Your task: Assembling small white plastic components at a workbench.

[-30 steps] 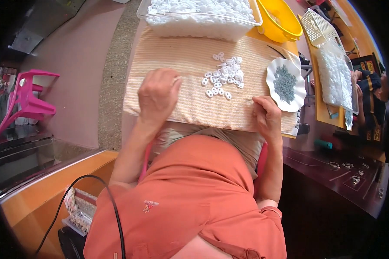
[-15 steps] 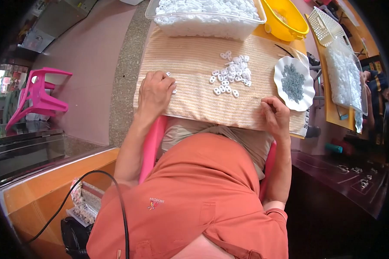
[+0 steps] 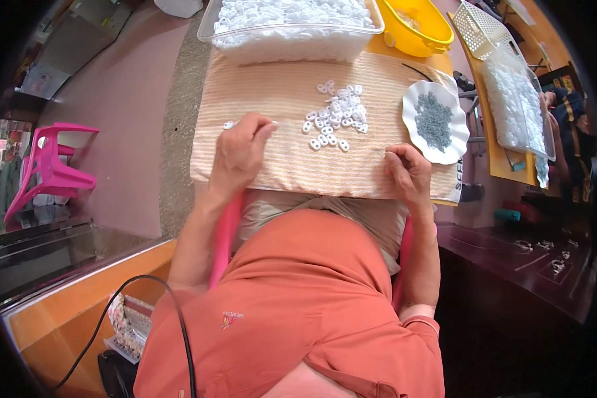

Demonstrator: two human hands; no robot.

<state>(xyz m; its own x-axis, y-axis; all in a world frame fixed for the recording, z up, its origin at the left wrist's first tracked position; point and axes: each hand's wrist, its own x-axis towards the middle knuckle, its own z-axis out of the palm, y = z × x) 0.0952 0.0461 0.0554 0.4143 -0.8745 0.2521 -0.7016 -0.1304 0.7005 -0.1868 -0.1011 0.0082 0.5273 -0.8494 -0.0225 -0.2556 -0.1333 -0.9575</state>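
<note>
My left hand (image 3: 240, 154) is above the left part of a striped cloth (image 3: 285, 166), thumb and forefinger pinched, with a small white plastic piece just showing at the tips. Beside its knuckles lies another white piece (image 3: 229, 125). Near the cloth's front right, my right hand (image 3: 411, 174) is closed in a pinch; what it holds, if anything, is too small to make out. Between the hands, farther off, is a loose pile of white two-hole plastic pieces (image 3: 341, 109). To the right stands a wavy-rimmed white plate (image 3: 412, 106) bearing many tiny grey pieces (image 3: 434, 123).
A clear tub (image 3: 292, 50) full of white pieces stands at the far edge, beside a yellow basin (image 3: 421, 30). A thin black strip (image 3: 416, 71) lies behind the plate. Another filled tub (image 3: 516, 113) sits on a side table at right. A pink stool (image 3: 56, 166) stands at left.
My left hand has lifted and shifted right across the cloth, its fingers now pinching a white piece. My right hand stays near the plate. The whole view has shifted slightly.
</note>
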